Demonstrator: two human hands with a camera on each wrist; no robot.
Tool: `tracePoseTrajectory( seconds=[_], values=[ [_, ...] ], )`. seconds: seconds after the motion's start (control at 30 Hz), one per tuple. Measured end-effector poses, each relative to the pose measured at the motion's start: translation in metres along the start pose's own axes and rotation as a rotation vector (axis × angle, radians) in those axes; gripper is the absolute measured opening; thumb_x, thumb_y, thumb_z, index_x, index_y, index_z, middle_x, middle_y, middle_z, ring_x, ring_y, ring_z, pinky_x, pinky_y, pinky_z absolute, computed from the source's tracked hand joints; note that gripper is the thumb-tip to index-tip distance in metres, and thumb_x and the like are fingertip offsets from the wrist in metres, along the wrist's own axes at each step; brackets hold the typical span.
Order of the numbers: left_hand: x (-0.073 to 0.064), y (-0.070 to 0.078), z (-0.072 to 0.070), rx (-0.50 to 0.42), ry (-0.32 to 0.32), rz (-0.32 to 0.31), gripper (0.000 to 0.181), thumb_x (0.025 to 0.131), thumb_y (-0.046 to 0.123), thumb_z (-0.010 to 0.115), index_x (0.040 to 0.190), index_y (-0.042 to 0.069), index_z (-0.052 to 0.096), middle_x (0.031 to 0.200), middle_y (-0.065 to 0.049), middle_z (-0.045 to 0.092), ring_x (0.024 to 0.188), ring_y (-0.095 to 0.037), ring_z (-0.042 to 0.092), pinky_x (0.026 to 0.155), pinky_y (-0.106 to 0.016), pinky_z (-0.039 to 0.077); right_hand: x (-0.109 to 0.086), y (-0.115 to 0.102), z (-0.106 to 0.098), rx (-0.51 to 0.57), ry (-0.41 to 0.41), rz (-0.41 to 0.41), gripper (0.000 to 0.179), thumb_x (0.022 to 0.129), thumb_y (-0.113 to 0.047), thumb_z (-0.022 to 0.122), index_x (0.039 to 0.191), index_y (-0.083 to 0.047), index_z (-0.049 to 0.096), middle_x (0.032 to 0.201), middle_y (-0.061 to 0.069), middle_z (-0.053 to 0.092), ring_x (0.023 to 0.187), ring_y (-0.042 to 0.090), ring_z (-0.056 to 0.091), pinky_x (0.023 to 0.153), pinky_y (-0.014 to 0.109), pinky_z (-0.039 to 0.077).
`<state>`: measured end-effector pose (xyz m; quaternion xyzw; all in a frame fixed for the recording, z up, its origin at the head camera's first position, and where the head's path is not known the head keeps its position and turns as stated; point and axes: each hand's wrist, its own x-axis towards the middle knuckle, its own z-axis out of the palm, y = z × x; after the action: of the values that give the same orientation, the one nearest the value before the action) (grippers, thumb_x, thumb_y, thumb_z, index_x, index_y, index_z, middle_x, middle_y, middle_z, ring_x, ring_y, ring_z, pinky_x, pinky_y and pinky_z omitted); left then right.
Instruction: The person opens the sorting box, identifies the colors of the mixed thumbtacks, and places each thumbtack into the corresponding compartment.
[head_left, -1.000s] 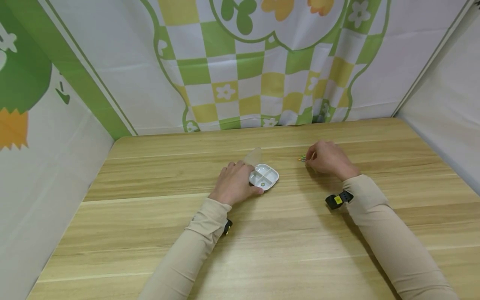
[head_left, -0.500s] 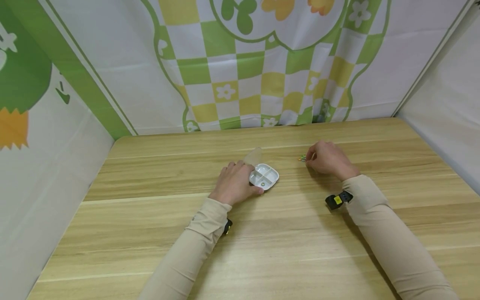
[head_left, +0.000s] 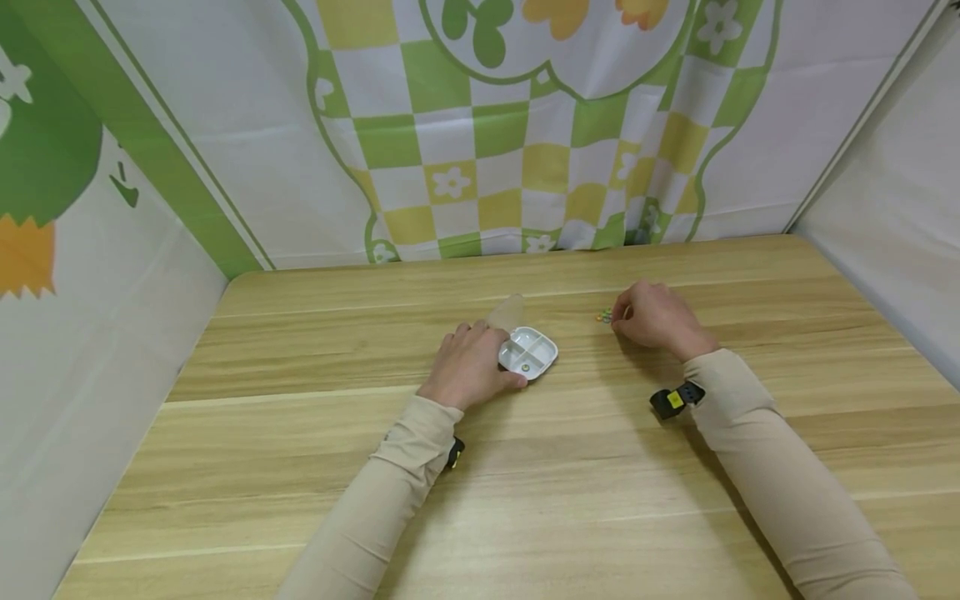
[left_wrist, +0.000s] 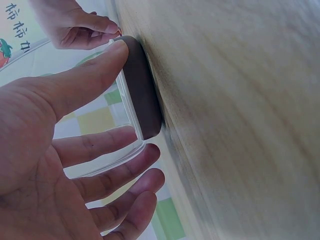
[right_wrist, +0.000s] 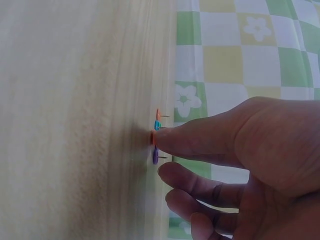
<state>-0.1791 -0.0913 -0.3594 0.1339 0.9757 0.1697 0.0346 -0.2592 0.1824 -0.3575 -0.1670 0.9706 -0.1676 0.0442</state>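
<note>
My left hand [head_left: 471, 365] grips a small white pill box [head_left: 537, 340], thumb on its near edge and fingers at the far side. Its dark outer side [left_wrist: 141, 87] shows in the left wrist view. The box has four-way dividers, and its clear lid [head_left: 507, 312] stands open behind the fingers. One small round thumbtack [head_left: 526, 367] lies in the near compartment. To the right, my right hand [head_left: 654, 318] pinches at a red-orange thumbtack [right_wrist: 153, 138] on the table; the index fingertip is hidden behind the thumb. Beside it lie a purple thumbtack [right_wrist: 155, 156], a blue one and an orange one, points up.
The wooden table [head_left: 480, 492] reaches back to a checkered green and yellow cloth [head_left: 495, 167]. White cloth walls [head_left: 885, 217] stand at the left and right. Black straps with small devices [head_left: 677, 400] sit at both wrists.
</note>
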Motion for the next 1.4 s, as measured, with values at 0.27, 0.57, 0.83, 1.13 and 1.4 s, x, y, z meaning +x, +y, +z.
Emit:
tracePoseTrajectory(
  seconds=[0.27, 0.57, 0.83, 1.13, 1.4],
  values=[
    [0.000, 0.000, 0.000, 0.005, 0.003, 0.002, 0.060, 0.080, 0.041, 0.087, 0.124, 0.005, 0.069, 0.123, -0.011, 0.065, 0.107, -0.031, 0.055, 0.090, -0.046, 0.044, -0.001, -0.001, -0.001, -0.011, 0.009, -0.006, 0.008, 0.088, -0.010, 0.071, 0.090, -0.007, 0.078, 0.086, 0.007, 0.072, 0.079, 0.026, 0.065, 0.076, 0.048, 0.051],
    [0.000, 0.000, -0.001, 0.009, 0.006, 0.007, 0.059, 0.080, 0.042, 0.087, 0.123, 0.005, 0.070, 0.120, -0.010, 0.065, 0.104, -0.029, 0.055, 0.089, -0.045, 0.044, -0.001, -0.003, -0.001, -0.005, 0.004, -0.005, 0.007, 0.089, -0.013, 0.073, 0.090, -0.007, 0.078, 0.088, 0.008, 0.072, 0.079, 0.026, 0.065, 0.075, 0.048, 0.051],
    [0.000, 0.000, -0.001, 0.008, 0.005, 0.007, 0.061, 0.080, 0.042, 0.087, 0.124, 0.005, 0.069, 0.122, -0.011, 0.065, 0.106, -0.030, 0.056, 0.089, -0.046, 0.044, 0.000, -0.005, -0.001, 0.006, -0.001, -0.007, 0.007, 0.090, -0.013, 0.072, 0.091, -0.009, 0.078, 0.091, 0.009, 0.073, 0.083, 0.027, 0.065, 0.076, 0.048, 0.051],
    [0.000, 0.000, 0.000, 0.003, 0.000, 0.000, 0.062, 0.080, 0.042, 0.087, 0.125, 0.005, 0.069, 0.122, -0.010, 0.065, 0.106, -0.029, 0.055, 0.091, -0.046, 0.044, -0.001, -0.008, -0.001, 0.054, -0.001, -0.029, 0.009, 0.089, -0.011, 0.072, 0.094, -0.008, 0.079, 0.093, 0.008, 0.074, 0.083, 0.025, 0.063, 0.076, 0.045, 0.049],
    [0.001, -0.001, 0.001, 0.006, 0.002, 0.000, 0.062, 0.080, 0.043, 0.087, 0.126, 0.005, 0.068, 0.124, -0.010, 0.065, 0.108, -0.029, 0.055, 0.092, -0.046, 0.044, -0.001, -0.011, -0.001, 0.105, 0.002, -0.087, 0.007, 0.091, -0.010, 0.071, 0.091, -0.009, 0.078, 0.085, 0.002, 0.074, 0.076, 0.020, 0.061, 0.072, 0.038, 0.047]
  ],
)
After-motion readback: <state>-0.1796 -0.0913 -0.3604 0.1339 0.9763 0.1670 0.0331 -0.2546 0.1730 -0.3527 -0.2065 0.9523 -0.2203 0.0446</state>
